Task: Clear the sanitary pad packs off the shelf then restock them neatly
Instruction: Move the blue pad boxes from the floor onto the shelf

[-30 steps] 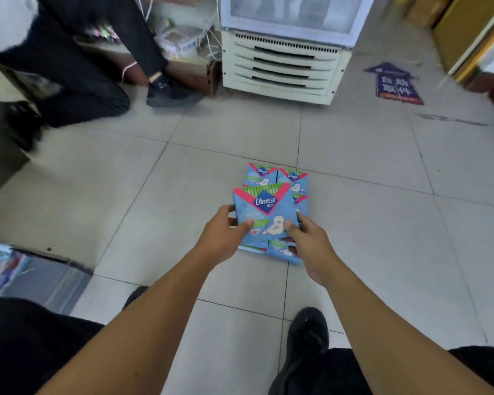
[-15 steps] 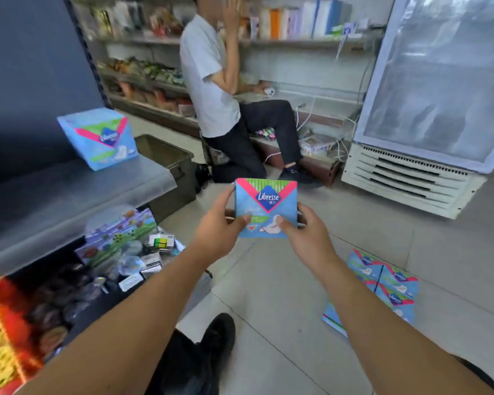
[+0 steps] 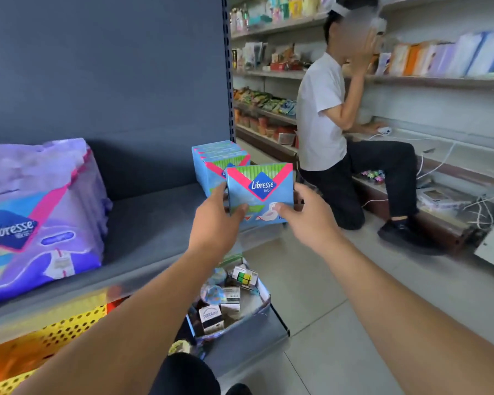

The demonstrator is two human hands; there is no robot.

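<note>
The grey shelf (image 3: 160, 223) fills the left half of the view under a dark back panel, its deck bare through the middle. At its left end stands a large purple Libresse pack (image 3: 40, 212), soft-sided and creased, which looks likely to sag if lifted by 1 corner. At the right end, against the upright, a row of small blue packs (image 3: 211, 161) stands on edge, faces forward.

Just in front of that row the person holds 1 blue pack (image 3: 258, 192) upright, face toward the camera, over the shelf's front right edge. The left hand (image 3: 214, 220) grips its left edge, thumb across the lower front and the other fingers curled behind. The right hand (image 3: 308, 218) grips the right edge the same way, thumb on the front; the fingers behind cannot be seen.

The blue pack looks light and slightly squashy, a thin plastic wrapper over stacked pads, so it should keep its flat shape but dent under a hard squeeze. The film looks smooth and may slip, which makes the 2 side edges the sensible hold, as here; a grip low on the sides would leave the base free to meet the deck. It seems ready to go in flush against the row behind it.

Below the shelf sits a tray of small boxes (image 3: 226, 306).
</note>
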